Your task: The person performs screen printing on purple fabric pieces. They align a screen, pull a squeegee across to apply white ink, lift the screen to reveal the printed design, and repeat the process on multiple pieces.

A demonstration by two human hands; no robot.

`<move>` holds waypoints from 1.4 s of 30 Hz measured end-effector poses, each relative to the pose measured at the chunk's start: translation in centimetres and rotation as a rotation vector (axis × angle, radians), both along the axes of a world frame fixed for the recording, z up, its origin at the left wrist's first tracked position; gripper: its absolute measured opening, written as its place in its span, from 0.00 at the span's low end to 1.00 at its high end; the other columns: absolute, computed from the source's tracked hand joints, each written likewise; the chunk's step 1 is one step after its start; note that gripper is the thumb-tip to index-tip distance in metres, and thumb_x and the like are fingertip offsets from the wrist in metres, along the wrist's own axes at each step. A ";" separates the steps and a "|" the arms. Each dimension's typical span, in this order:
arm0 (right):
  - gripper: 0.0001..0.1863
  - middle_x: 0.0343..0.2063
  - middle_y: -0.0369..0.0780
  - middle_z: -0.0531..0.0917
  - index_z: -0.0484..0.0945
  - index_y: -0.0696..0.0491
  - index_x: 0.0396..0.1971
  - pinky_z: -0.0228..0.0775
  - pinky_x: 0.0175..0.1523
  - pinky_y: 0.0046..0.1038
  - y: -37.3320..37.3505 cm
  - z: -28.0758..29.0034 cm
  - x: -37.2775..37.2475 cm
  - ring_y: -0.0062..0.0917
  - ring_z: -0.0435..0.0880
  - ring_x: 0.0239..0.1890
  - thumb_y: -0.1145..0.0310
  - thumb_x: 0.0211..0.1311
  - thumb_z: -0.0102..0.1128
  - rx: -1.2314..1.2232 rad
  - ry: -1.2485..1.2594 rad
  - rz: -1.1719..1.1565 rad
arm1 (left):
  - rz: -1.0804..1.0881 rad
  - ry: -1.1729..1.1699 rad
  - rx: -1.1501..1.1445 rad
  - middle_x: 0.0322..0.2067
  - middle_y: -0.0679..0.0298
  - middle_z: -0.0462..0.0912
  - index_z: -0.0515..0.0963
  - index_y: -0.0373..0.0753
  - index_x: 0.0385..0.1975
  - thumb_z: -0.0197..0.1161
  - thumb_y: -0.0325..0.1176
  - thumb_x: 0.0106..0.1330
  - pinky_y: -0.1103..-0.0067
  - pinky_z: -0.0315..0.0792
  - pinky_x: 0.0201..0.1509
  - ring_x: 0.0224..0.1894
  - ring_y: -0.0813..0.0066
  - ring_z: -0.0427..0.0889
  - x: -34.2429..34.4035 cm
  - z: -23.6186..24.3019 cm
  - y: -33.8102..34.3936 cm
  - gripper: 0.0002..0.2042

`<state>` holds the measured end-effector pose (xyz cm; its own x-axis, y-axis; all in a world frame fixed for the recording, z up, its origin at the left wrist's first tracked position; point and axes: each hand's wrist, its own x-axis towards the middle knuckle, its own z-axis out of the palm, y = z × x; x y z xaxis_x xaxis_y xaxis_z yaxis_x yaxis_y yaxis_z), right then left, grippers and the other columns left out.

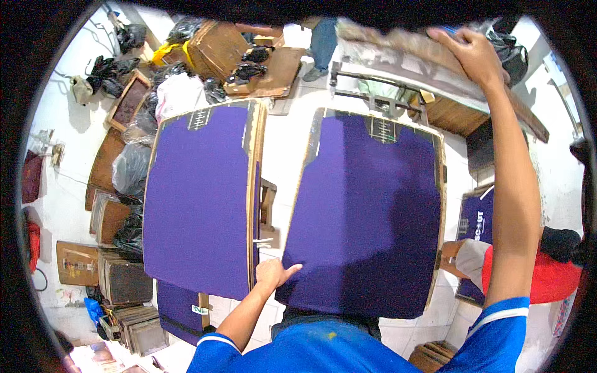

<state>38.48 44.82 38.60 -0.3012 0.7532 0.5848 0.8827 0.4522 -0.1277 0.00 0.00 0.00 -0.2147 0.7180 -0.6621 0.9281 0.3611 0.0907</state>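
Two boards stand side by side in front of me: a left board and a right board, both with purple cloth on top and a dark patterned strip at the far end. My left hand is between their near corners, its thumb stretched over the right board's edge; it appears to hold nothing. Raised high at the far right, my right hand curls round something with a bit of blue at its fingertips, partly cut off by the dark rim. Beside it a whitish-brown panel is smeared by motion.
A metal clamp bar stands beyond the right board. Black bags and wooden boxes crowd the far left; stacked boards line the left wall. At right, another person's arm in a red sleeve reaches near purple cloth.
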 end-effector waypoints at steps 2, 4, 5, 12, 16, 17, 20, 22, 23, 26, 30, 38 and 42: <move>0.46 0.22 0.47 0.86 0.82 0.55 0.22 0.78 0.40 0.38 -3.6 -1.0 -1.0 0.37 0.88 0.30 0.16 0.51 0.64 -0.040 0.010 -0.121 | -0.018 -0.157 0.189 0.51 0.41 0.87 0.82 0.28 0.57 0.67 0.73 0.61 0.55 0.81 0.58 0.55 0.44 0.87 1.6 4.1 3.8 0.46; 0.37 0.23 0.41 0.85 0.86 0.54 0.29 0.74 0.38 0.35 -7.1 -3.6 -1.7 0.31 0.83 0.27 0.28 0.55 0.72 0.015 0.067 -0.177 | -0.086 -0.415 0.666 0.61 0.42 0.81 0.75 0.31 0.67 0.71 0.61 0.67 0.59 0.73 0.71 0.67 0.44 0.79 5.2 8.1 8.3 0.40; 0.35 0.23 0.42 0.85 0.87 0.53 0.32 0.76 0.40 0.37 -8.9 -5.2 -1.8 0.34 0.85 0.28 0.30 0.54 0.74 0.024 0.098 -0.152 | -0.102 -0.593 0.858 0.66 0.43 0.78 0.71 0.31 0.69 0.73 0.55 0.67 0.61 0.70 0.74 0.70 0.47 0.76 7.1 10.0 10.4 0.40; 0.31 0.32 0.40 0.83 0.82 0.51 0.30 0.66 0.49 0.45 -21.5 -22.9 -1.8 0.40 0.82 0.39 0.34 0.50 0.76 0.037 0.059 -0.027 | 1.024 -1.757 0.683 0.61 0.57 0.77 0.69 0.34 0.64 0.67 0.35 0.74 0.62 0.78 0.66 0.62 0.67 0.79 18.8 12.7 13.4 0.23; 0.17 0.40 0.39 0.85 0.87 0.49 0.41 0.72 0.54 0.43 -22.6 -31.1 -1.0 0.38 0.84 0.48 0.61 0.52 0.80 -0.511 0.052 0.048 | 1.309 -1.327 0.196 0.43 0.60 0.85 0.81 0.32 0.45 0.61 0.33 0.70 0.72 0.81 0.57 0.48 0.69 0.86 16.9 1.6 13.5 0.11; 0.17 0.39 0.40 0.85 0.87 0.49 0.41 0.72 0.54 0.43 -22.2 -32.6 -1.1 0.38 0.84 0.48 0.61 0.53 0.79 -0.505 0.029 0.059 | 1.291 -1.239 0.135 0.42 0.58 0.86 0.81 0.31 0.43 0.60 0.32 0.71 0.74 0.82 0.54 0.42 0.68 0.88 16.4 -0.9 13.8 0.11; 0.16 0.39 0.40 0.85 0.85 0.50 0.43 0.73 0.54 0.43 -21.2 -35.7 -1.2 0.39 0.84 0.48 0.64 0.56 0.77 -0.559 -0.079 0.048 | 1.208 -1.200 0.194 0.38 0.56 0.88 0.82 0.27 0.41 0.63 0.35 0.70 0.76 0.84 0.46 0.34 0.70 0.88 15.6 -5.4 13.1 0.14; 0.15 0.38 0.40 0.84 0.83 0.50 0.44 0.73 0.53 0.43 -20.8 -36.9 -1.3 0.39 0.84 0.48 0.67 0.58 0.75 -0.524 -0.124 0.087 | 1.148 -1.199 0.217 0.33 0.56 0.88 0.83 0.27 0.40 0.67 0.38 0.67 0.72 0.83 0.40 0.31 0.68 0.87 14.3 -5.9 11.8 0.16; 0.13 0.38 0.40 0.84 0.82 0.50 0.44 0.72 0.52 0.43 -20.5 -37.2 -1.3 0.39 0.84 0.47 0.69 0.59 0.73 -0.543 -0.123 0.107 | 0.950 -0.976 0.328 0.34 0.56 0.88 0.83 0.29 0.41 0.68 0.38 0.65 0.70 0.82 0.41 0.33 0.65 0.87 13.5 -5.5 11.2 0.16; 0.11 0.37 0.41 0.84 0.80 0.51 0.42 0.72 0.50 0.44 -19.5 -37.8 -1.4 0.40 0.84 0.44 0.74 0.60 0.68 -0.520 -0.112 0.183 | 0.444 -0.327 0.700 0.48 0.53 0.85 0.82 0.38 0.50 0.73 0.38 0.58 0.59 0.75 0.55 0.50 0.53 0.84 12.9 -3.9 10.6 0.21; 0.10 0.37 0.42 0.84 0.79 0.51 0.40 0.70 0.48 0.46 -18.3 -36.9 -0.9 0.42 0.84 0.41 0.78 0.59 0.64 -0.596 -0.148 0.226 | 0.192 -0.185 0.720 0.76 0.45 0.57 0.59 0.44 0.78 0.77 0.56 0.59 0.45 0.52 0.77 0.78 0.39 0.54 13.3 -3.4 13.2 0.50; 0.15 0.38 0.45 0.86 0.81 0.51 0.43 0.71 0.45 0.50 -15.5 -38.4 -0.9 0.47 0.85 0.41 0.79 0.55 0.66 -0.530 -0.069 0.222 | 0.158 -0.175 0.585 0.80 0.42 0.45 0.51 0.49 0.83 0.79 0.62 0.55 0.37 0.40 0.80 0.81 0.31 0.43 13.5 -4.1 14.5 0.59; 0.11 0.40 0.49 0.89 0.82 0.51 0.43 0.75 0.50 0.54 -2.5 -40.1 -0.8 0.52 0.86 0.47 0.71 0.60 0.64 -0.594 -0.131 0.202 | 0.169 -0.190 0.569 0.80 0.43 0.46 0.51 0.49 0.83 0.79 0.62 0.55 0.37 0.40 0.79 0.80 0.30 0.43 13.5 -4.2 14.4 0.59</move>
